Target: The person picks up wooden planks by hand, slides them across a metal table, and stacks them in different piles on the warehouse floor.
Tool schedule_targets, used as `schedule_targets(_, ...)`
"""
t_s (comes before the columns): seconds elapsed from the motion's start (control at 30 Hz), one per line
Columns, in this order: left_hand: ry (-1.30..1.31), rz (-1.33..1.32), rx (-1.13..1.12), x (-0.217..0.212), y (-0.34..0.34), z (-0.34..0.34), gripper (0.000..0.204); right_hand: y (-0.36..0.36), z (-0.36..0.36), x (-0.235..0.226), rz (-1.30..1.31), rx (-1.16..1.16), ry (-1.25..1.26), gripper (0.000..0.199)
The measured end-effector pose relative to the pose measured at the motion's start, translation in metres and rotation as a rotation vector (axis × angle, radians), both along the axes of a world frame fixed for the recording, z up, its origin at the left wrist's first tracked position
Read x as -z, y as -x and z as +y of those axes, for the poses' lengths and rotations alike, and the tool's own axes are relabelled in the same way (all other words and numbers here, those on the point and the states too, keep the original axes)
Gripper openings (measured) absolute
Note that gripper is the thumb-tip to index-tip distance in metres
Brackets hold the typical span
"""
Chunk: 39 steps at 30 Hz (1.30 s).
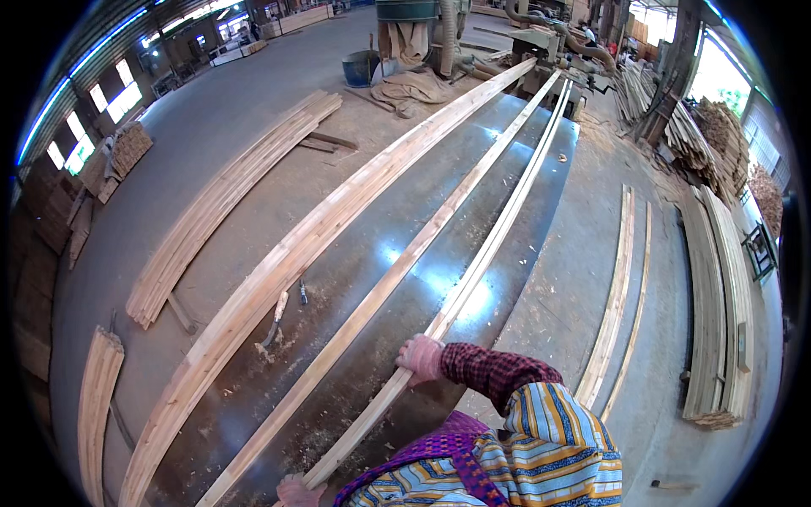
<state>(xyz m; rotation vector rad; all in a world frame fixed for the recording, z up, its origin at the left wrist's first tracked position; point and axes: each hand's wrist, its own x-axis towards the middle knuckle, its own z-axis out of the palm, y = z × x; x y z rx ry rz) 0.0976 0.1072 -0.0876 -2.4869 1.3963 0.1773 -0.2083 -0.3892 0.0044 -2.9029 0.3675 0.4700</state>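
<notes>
Long, thin wooden strips (460, 291) lie side by side on a shiny metal table (372, 262). My right hand (421, 357), in a pale pink glove, closes over these strips partway along. At their near end my left hand (297, 490), also gloved, wraps round the wood; the lower edge partly cuts it off. Left of them lies a single wooden strip (363, 317), apart from both hands. Farther left runs a thick bundle of long boards (287, 262). Between that bundle and the single strip are a wooden-handled tool (277, 317) and a small blue-handled tool (303, 291).
A machine (541, 46) stands at the table's far end. Stacked boards (232, 198) lie on the left floor, with another stack (100, 397) nearer. On the right are loose strips (617, 296) and a tall board pile (718, 313). A dark bucket (361, 68) stands far back.
</notes>
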Motion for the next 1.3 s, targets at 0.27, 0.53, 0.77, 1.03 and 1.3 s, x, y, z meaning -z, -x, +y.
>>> schedule_targets(0.27, -0.03, 0.067, -0.191, 0.024, 0.027, -0.004, 0.047, 0.029, -0.028, 0.002, -0.091, -0.03, -0.045, 0.056)
schedule_targets(0.53, 0.267, 0.216, -0.119, -0.027, 0.09, -0.077, 0.076, 0.027, -0.037, -0.005, 0.059, 0.071, -0.042, 0.068)
schedule_targets(0.77, 0.085, 0.137, -0.199, -0.022, 0.092, -0.082, 0.062, -0.007, -0.096, -0.012, -0.057, 0.348, -0.08, 0.061)
schedule_targets(1.03, 0.199, 0.139, -0.103, -0.044, 0.086, -0.093, 0.06, -0.087, -0.155, 0.006, -0.076, 0.146, 0.168, 0.053)
schedule_targets(1.3, 0.067, 0.299, -0.175, -0.036, 0.083, -0.101, 0.047, -0.126, -0.135, 0.016, 0.018, 0.035, 0.046, 0.04)
